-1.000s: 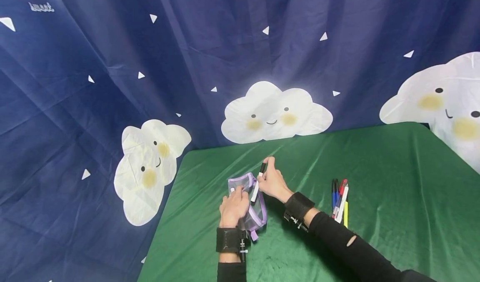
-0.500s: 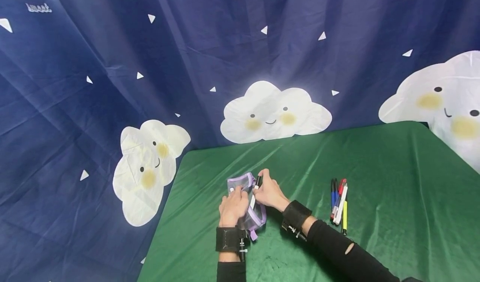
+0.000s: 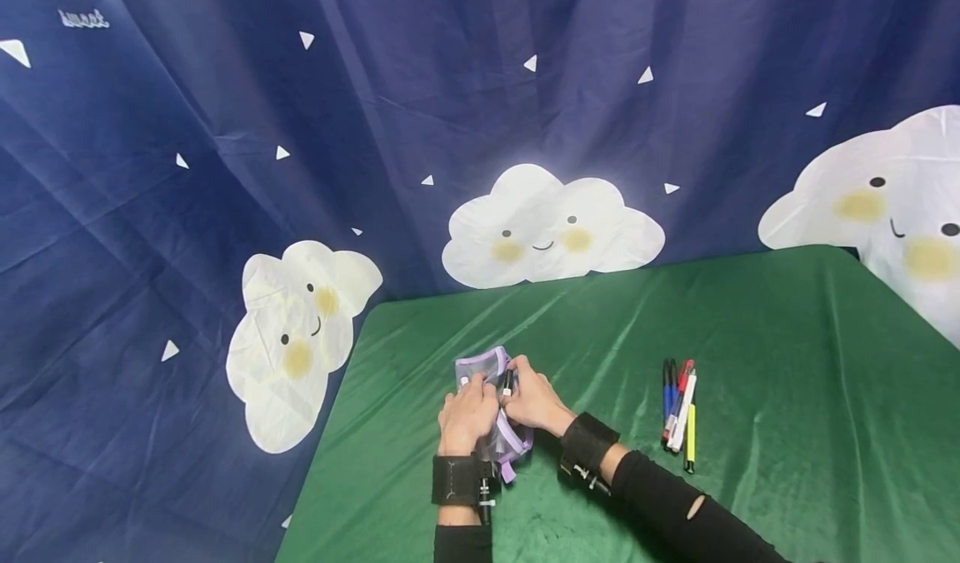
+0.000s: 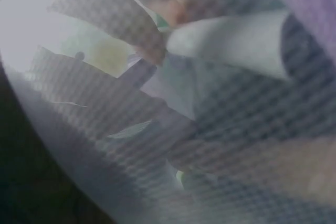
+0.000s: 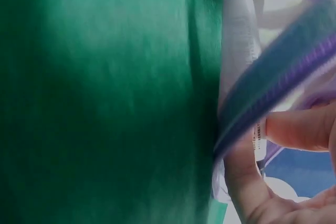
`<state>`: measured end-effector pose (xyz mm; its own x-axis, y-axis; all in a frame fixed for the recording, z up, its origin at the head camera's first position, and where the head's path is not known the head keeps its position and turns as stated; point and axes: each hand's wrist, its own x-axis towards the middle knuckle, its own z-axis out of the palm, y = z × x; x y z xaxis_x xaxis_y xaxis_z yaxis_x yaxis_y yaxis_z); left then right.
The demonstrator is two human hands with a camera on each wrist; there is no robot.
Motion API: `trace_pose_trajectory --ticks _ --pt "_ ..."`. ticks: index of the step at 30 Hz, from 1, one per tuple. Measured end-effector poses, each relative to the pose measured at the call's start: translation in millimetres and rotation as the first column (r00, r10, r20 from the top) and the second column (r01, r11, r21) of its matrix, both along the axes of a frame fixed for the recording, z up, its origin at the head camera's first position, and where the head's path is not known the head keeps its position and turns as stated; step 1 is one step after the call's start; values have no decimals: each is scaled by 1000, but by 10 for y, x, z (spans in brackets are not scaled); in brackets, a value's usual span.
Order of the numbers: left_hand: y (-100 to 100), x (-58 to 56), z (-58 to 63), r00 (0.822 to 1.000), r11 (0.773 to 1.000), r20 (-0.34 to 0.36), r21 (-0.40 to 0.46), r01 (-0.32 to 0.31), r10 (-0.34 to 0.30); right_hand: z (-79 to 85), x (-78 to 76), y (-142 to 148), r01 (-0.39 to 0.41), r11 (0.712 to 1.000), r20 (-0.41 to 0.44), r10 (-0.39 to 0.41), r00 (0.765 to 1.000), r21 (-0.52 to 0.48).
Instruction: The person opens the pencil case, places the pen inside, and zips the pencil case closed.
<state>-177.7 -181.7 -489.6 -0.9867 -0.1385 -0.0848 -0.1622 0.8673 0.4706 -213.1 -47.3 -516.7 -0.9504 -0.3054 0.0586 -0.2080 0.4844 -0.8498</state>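
Note:
A see-through mesh pencil pouch (image 3: 483, 363) with purple edges lies on the green cloth, its zipped mouth open. My left hand (image 3: 467, 417) holds the pouch at its side, fingers bent over it. With its thumb and fingers, my right hand (image 3: 531, 396) pinches a white marker (image 3: 508, 381) with a black cap, partly inside the mouth. In the right wrist view the purple zipper edge (image 5: 283, 85) crosses in front of the marker (image 5: 240, 35). Blurred mesh fills the left wrist view, with a white cylinder (image 4: 231, 43) seen there; whether it is the same marker I cannot tell.
On the green cloth (image 3: 600, 330), to the right of the hands, lies a bunch of pens (image 3: 679, 417) in blue, red, white and yellow. A dark blue curtain (image 3: 390, 130) with clouds hangs behind the table.
My right hand has moved down and slightly left, taking the marker deeper into the pouch's mouth. The left hand and the pouch stay nearly where they were.

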Motion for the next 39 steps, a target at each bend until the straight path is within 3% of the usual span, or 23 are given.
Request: trace_pose_trajectory --ticks 15,30,39 --pt "-12 15 -1 1000 1000 -16 7 18 -18 -52 73 -92 5 998 -54 -1 999 65" --pt "-3 -1 -25 999 999 -23 23 44 -43 -54 129 -134 -85 992 -104 95 990 96" --pt "0 -5 -13 999 999 -32 28 45 -44 -97 85 -100 -213 972 -137 226 964 104"
